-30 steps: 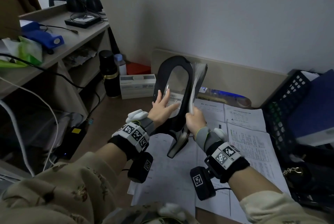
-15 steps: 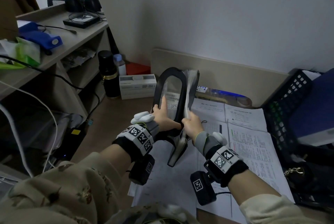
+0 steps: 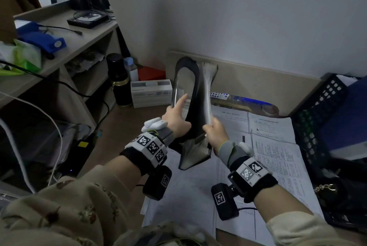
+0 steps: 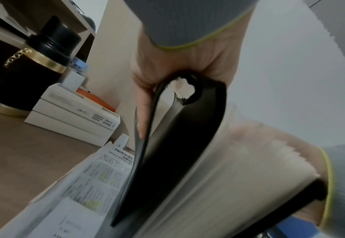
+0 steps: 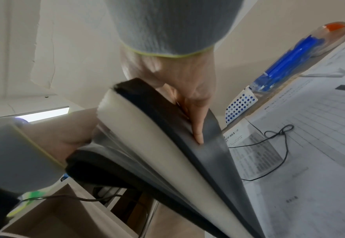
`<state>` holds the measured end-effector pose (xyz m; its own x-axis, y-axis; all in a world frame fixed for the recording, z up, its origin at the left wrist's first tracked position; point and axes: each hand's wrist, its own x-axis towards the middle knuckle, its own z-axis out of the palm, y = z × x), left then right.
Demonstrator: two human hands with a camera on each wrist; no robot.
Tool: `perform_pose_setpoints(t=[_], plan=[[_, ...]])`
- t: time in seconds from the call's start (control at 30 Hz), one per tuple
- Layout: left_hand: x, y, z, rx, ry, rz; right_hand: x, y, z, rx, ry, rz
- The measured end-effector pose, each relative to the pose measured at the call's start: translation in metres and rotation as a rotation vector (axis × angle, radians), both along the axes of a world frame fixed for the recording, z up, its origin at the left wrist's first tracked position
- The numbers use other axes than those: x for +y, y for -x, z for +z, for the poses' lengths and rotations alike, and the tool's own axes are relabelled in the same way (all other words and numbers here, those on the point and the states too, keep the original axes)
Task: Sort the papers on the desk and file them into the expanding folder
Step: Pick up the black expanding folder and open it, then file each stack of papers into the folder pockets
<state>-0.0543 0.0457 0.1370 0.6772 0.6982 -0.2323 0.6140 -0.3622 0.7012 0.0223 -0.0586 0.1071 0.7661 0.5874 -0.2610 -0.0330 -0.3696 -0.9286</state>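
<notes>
Black plastic expanding folder (image 3: 195, 106) held upright above the tabletop (image 3: 139, 124), between both hands, mouth opened toward the person.

- Left hand (image 3: 176, 120): thumb and fingers (image 4: 144, 112) curled round the front cover's edge, one finger stretched up along the clear inner leaf. Grip looks firm.
- Right hand (image 3: 215, 132): pinches the pale fanned dividers and back cover together; in the right wrist view one finger lies flat along the dark cover. Closed on the folder, nothing else held.
- Printed papers (image 3: 278, 158) lie spread flat on the tabletop under and to the right of the folder, overlapping, several sheets. A sheet with print shows inside the front pocket; cannot tell whether it is a filed paper or a label.
- Nearby: black flask (image 3: 119, 81), white boxes (image 3: 151, 93), black mesh basket (image 3: 321, 110) at right.

Step in hand, as I judge it: parting the pockets to find or open a slot. Most sheets not yet filed, so early on.

Next move calls for one hand to hold the chosen pocket wide while the other frees itself, lifts a single sheet off the overlapping pile and slides it in edge-first. Risk: dividers springing shut, or two sheets lifting together.
</notes>
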Motion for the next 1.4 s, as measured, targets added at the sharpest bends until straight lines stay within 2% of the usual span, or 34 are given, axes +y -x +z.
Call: perform_pose_setpoints(t=[0.13,0.27,0.43,0.63,0.83,1.1,1.4], plan=[[0.004,0.000,0.006,-0.009,-0.055,-0.007,0.007,-0.008,0.003,0.026,0.006,-0.062],[0.003,0.000,0.008,-0.003,-0.106,-0.061,0.017,-0.018,-0.004,0.126,0.042,-0.139],[-0.002,0.004,0.007,0.027,-0.144,-0.098,0.022,-0.025,0.001,0.115,0.134,-0.164],[0.007,0.016,0.005,0.038,-0.143,-0.079,0.022,-0.031,-0.003,0.022,0.208,-0.189],[-0.001,0.024,0.006,0.013,-0.148,-0.188,0.027,-0.043,-0.015,0.084,0.215,-0.245],[0.009,0.028,0.002,0.047,-0.135,-0.144,0.023,-0.037,-0.004,0.067,0.272,-0.252],[0.017,0.030,0.003,0.031,-0.178,-0.140,0.027,-0.031,-0.017,0.133,0.178,-0.151]])
